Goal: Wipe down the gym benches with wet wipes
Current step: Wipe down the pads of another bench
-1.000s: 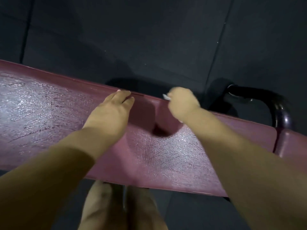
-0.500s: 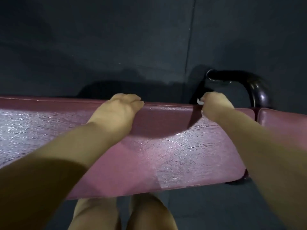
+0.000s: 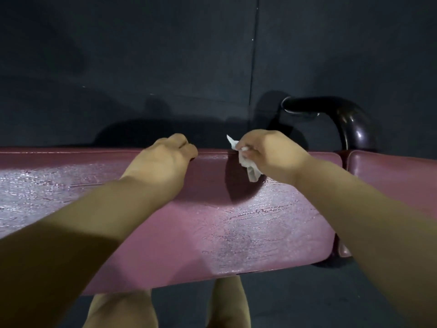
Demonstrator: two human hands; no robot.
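Gripping wipe (image 3: 250,168), right hand (image 3: 272,155) over bench (image 3: 236,221)

Head cam (wide-angle, only view) looks fwd and down, close over bench (image 3: 260,221).

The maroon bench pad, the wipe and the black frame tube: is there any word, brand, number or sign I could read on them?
None to read. The maroon bench pad shows only wet streaks, the white wet wipe in the right hand is blank, and the black frame tube shows no label.
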